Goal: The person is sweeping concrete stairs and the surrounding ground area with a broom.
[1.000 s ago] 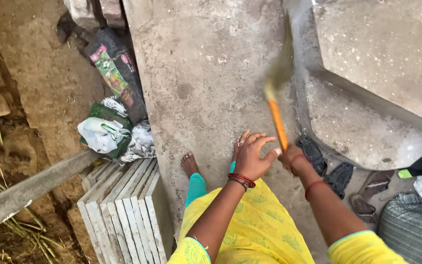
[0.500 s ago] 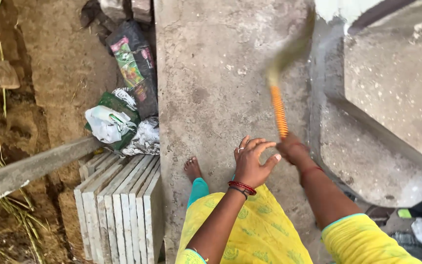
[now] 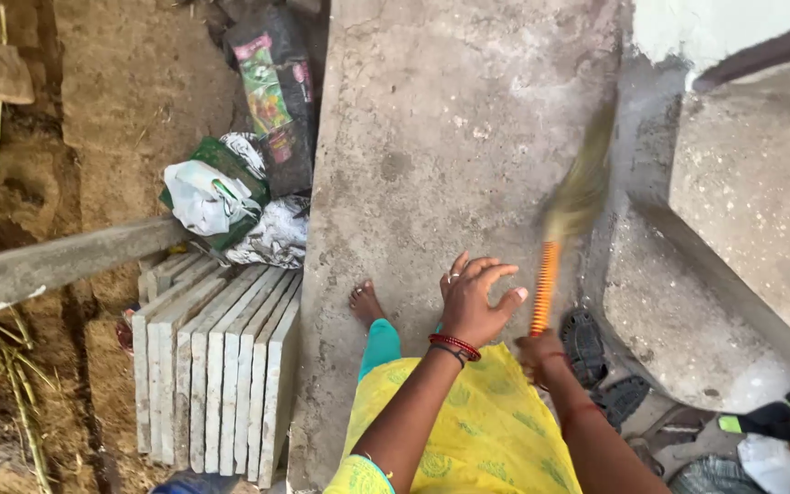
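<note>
Concrete floor [image 3: 432, 137], centre frame: right hand [image 3: 539, 352], fingers clenched on the broom [image 3: 564, 220], has drawn back toward lower right; left hand [image 3: 473, 302] stays spread. Sandals [image 3: 587, 343] beside; stacked tiles [image 3: 212, 366] lower left.

Your broom head [image 3: 582, 187] is motion-blurred, so no bristle detail is readable; only the orange handle [image 3: 544, 288] is sharp. Your right hand [image 3: 539, 355] is smeared too, and its finger positions around the handle can't be resolved. The right forearm runs off the bottom edge. Your left hand [image 3: 473, 300] is clear, but its arm is cut at the bottom. Your right foot is hidden under the yellow garment [image 3: 468, 430]. The black sandals [image 3: 601, 361] are partly covered by your arm. The striped cloth [image 3: 710, 476] and black strap [image 3: 779, 416] are cropped at the bottom-right corner. The stacked slabs [image 3: 212, 366] are partly hidden by the grey beam [image 3: 57, 265].
</note>
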